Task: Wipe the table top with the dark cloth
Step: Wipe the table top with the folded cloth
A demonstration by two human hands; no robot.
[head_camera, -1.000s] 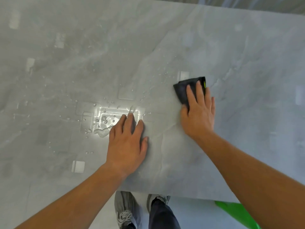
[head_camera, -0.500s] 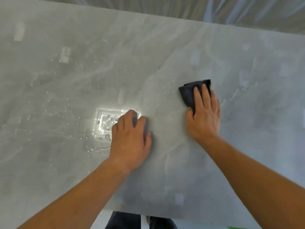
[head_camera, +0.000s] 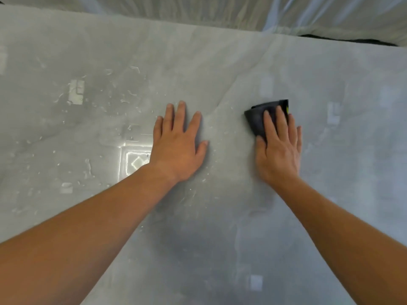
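Both hands slid farther up the table top (head_camera: 220,62), right hand (head_camera: 278,150) (fingers flat) pressing the dark cloth (head_camera: 257,119), left hand (head_camera: 176,148) splayed.

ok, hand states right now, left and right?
Left hand: open, flat on the table top, holding nothing.
Right hand: open, pressing the dark cloth flat.

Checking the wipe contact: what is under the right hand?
The dark cloth lies flat under the right hand, on the grey table top. Its far part shows past the fingers; the part beneath the palm is covered.
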